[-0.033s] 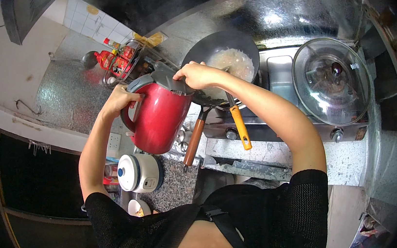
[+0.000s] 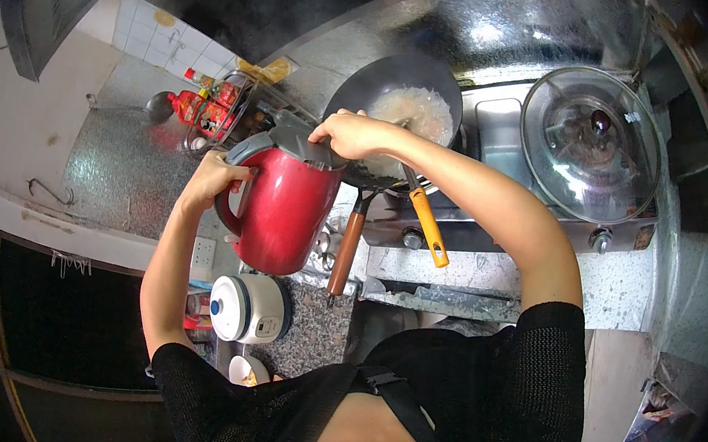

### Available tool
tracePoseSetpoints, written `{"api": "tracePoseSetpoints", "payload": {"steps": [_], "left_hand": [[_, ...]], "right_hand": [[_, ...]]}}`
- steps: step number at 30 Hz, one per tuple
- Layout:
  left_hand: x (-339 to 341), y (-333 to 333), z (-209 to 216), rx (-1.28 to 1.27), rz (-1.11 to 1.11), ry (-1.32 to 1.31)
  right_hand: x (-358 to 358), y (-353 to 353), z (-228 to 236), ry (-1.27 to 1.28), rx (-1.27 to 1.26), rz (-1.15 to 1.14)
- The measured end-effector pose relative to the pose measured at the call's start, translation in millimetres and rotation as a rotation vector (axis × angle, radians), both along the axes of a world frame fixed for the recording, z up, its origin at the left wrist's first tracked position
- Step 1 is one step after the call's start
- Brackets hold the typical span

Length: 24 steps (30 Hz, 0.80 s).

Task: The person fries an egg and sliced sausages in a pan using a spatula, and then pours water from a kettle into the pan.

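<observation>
A red electric kettle (image 2: 283, 213) with a grey lid (image 2: 293, 140) is held up at the near left edge of a dark wok (image 2: 360, 91). My left hand (image 2: 212, 180) is closed around the kettle's handle. My right hand (image 2: 353, 134) has its fingers bent over the lid, close to the wok, and hides part of the wok's near left side. Inside the wok is a whitish, foamy liquid (image 2: 423, 111). A utensil with a yellow handle (image 2: 428, 228) leans out over the wok's rim. The wok's brown handle (image 2: 349, 251) points toward me. Whether liquid leaves the kettle is hidden.
The wok stands on a gas stove (image 2: 503, 142). A glass lid (image 2: 590, 161) covers the right burner. Left of the wok is a wire rack (image 2: 244, 108) with red packages (image 2: 200, 112). A white rice cooker (image 2: 250, 309) and a bowl (image 2: 248, 371) are nearer me.
</observation>
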<state>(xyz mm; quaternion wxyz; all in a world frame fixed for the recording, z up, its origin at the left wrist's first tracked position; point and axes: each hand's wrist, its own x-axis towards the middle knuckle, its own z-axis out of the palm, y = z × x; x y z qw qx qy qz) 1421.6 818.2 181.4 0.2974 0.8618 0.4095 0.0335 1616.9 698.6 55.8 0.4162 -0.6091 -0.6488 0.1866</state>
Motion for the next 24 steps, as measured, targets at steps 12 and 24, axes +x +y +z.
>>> {"api": "tracePoseSetpoints", "payload": {"steps": [12,24], "left_hand": [[4.0,0.3,-0.1,0.025,-0.001,0.049],[4.1,0.5,-5.6,-0.003,-0.016,0.009]], "right_hand": [[2.2,-2.7,-4.3,0.025,0.041,0.022],[1.4,-0.6,-7.3,-0.061,0.022,-0.025]]}}
